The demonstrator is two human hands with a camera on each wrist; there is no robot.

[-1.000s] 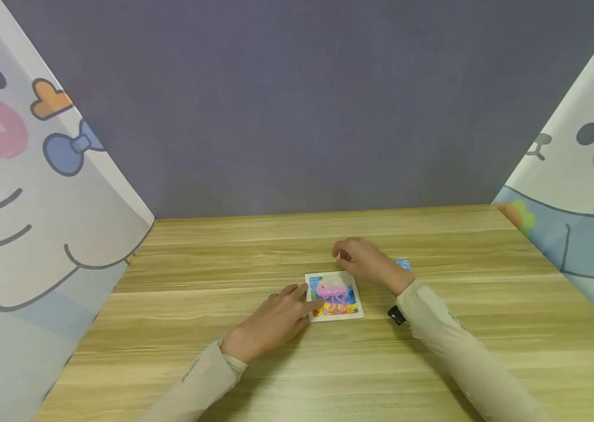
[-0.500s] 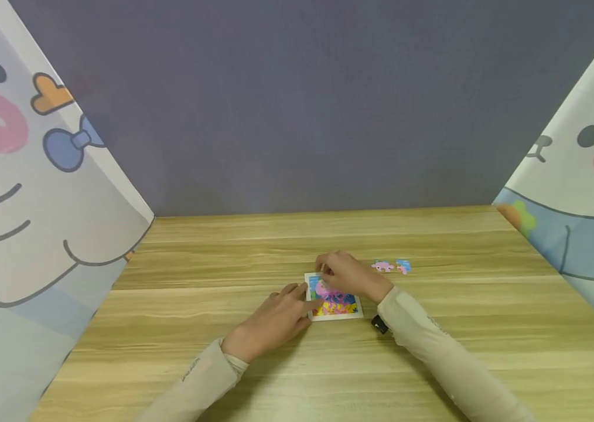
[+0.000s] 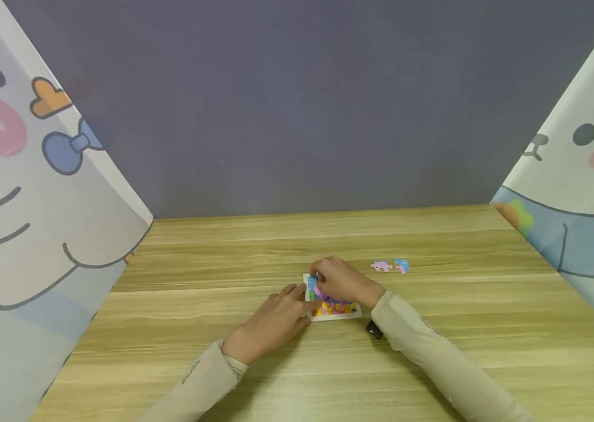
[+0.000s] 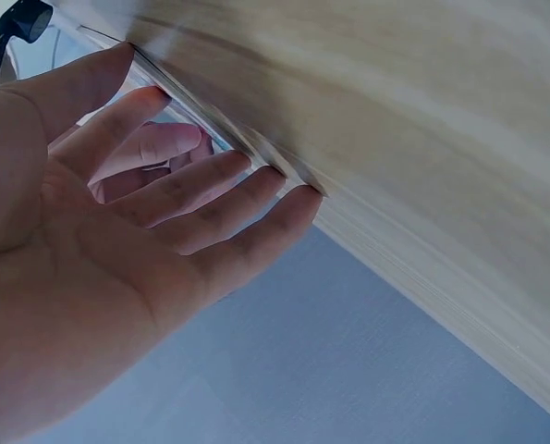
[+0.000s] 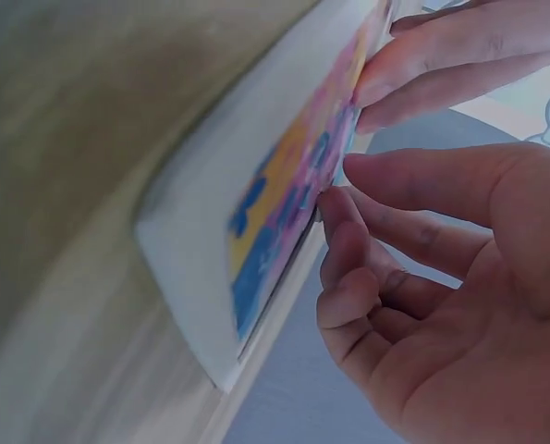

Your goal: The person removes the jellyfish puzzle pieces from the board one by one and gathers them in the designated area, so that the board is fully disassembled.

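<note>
A small jigsaw puzzle (image 3: 333,308) with a white frame shows a pink jellyfish over yellow and blue shapes. My left hand (image 3: 276,321) lies along its left edge with fingers extended, one fingertip over the picture and others at the frame. Above the picture's upper part is my right hand (image 3: 343,280), its fingers curled. In the right wrist view, the thumb and index finger of the right hand (image 5: 441,250) pinch close to the picture's surface, with the pale edge of a puzzle piece (image 5: 319,215) just showing at the fingertips. Most of that piece is hidden.
Two loose puzzle pieces lie right of the frame: a pink one (image 3: 381,266) and a blue-and-pink one (image 3: 401,265). A black device (image 3: 374,329) sits by the right wrist. Beyond the wooden table (image 3: 212,258) rises a grey panel (image 3: 297,117), with printed cartoon sheets at both sides.
My right hand has moved left and down from beyond the frame's top right onto the picture, uncovering the loose pink piece. The left hand has stayed in place.
</note>
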